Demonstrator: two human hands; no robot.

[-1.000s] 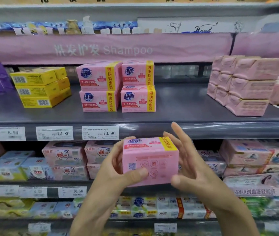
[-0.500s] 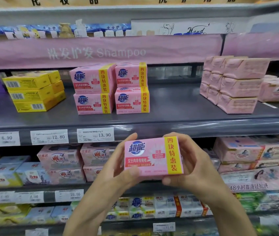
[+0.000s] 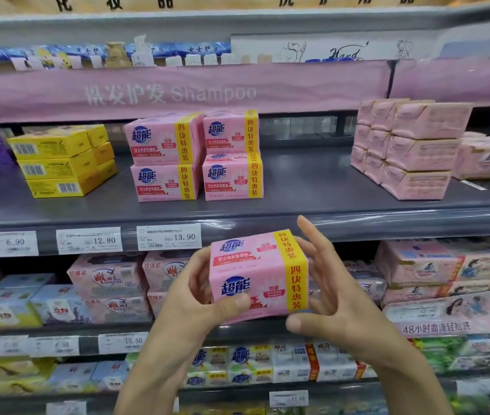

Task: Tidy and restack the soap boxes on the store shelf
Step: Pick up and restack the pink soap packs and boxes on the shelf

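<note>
soap pack (image 3: 257, 274) is held before the shelf (image 3: 357, 224) edge | gripped at its left end by left hand (image 3: 191, 298), braced by open, spread right hand (image 3: 338, 295) | judged firm, weighty, slick-wrapped: both ends should be clasped

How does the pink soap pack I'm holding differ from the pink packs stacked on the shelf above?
The held pack is between the left hand and right hand; the stacked packs rest on the shelf. The held pack tilts, showing top and front; the stacked packs sit level, two high. Both: pink wrap, blue logo, yellow band.
</note>
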